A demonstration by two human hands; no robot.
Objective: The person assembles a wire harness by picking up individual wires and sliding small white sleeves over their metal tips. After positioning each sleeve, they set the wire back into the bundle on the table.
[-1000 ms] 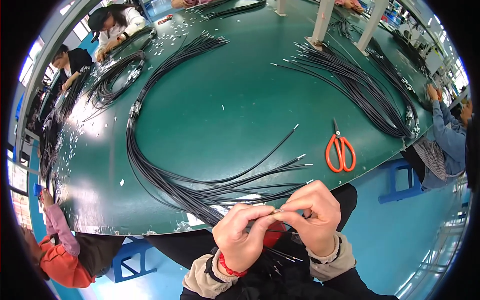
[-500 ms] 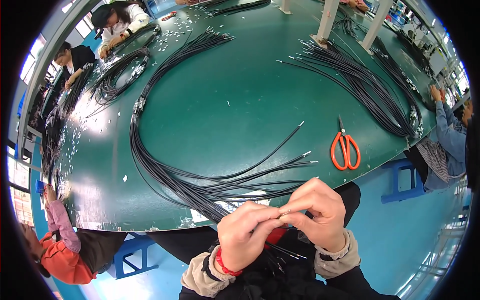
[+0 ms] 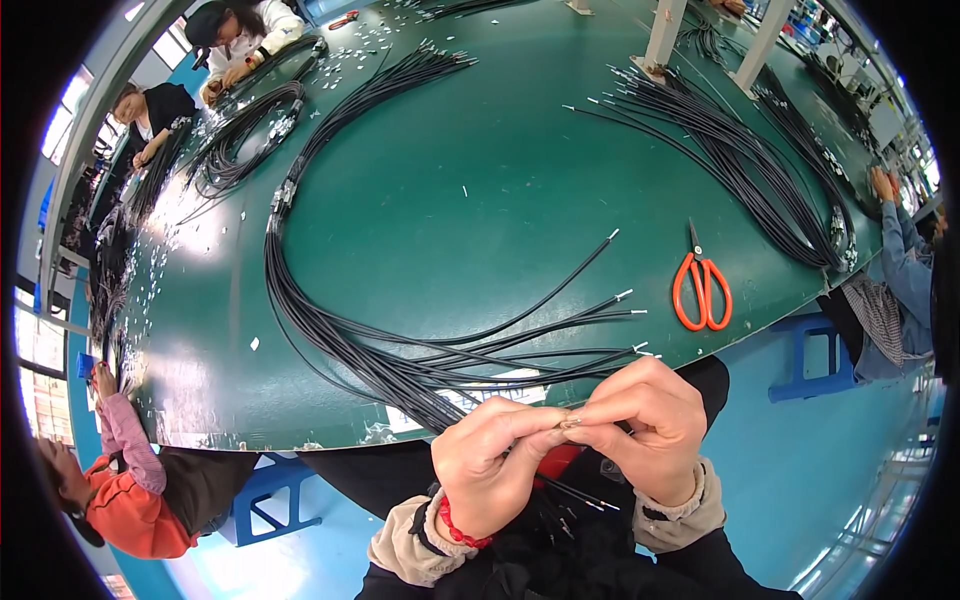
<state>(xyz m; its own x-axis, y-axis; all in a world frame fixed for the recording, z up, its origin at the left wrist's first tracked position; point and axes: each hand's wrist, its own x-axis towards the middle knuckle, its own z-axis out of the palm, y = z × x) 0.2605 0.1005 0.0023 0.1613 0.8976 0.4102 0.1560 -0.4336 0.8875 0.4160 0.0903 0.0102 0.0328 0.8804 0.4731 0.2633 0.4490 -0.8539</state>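
Note:
My left hand (image 3: 485, 458) and my right hand (image 3: 650, 428) meet above my lap at the table edge, thumbs and fingertips pinched together. Between the fingertips sits something tiny and light brownish, too small to name. A bundle of black cables (image 3: 300, 310) curves over the table and passes behind my left hand. Several of its loose white-tipped ends point right, some close beyond my right hand. Below my hands, more thin cable ends (image 3: 580, 494) stick out over my dark clothing. Orange-handled scissors (image 3: 698, 256) lie on the table beyond my right hand, blades pointing away.
The green table (image 3: 500, 200) carries another black cable bundle (image 3: 740, 170) at the right and a coiled one (image 3: 215, 160) at the far left. White scraps (image 3: 355, 62) are scattered there. Metal posts (image 3: 664, 40) rise at the back. Co-workers sit around; blue stools (image 3: 805, 355) stand below.
The view has shifted slightly. My fingertips stay together in the pinch, with the tiny thing between them showing a little more. White-tipped cable ends now show above my right hand.

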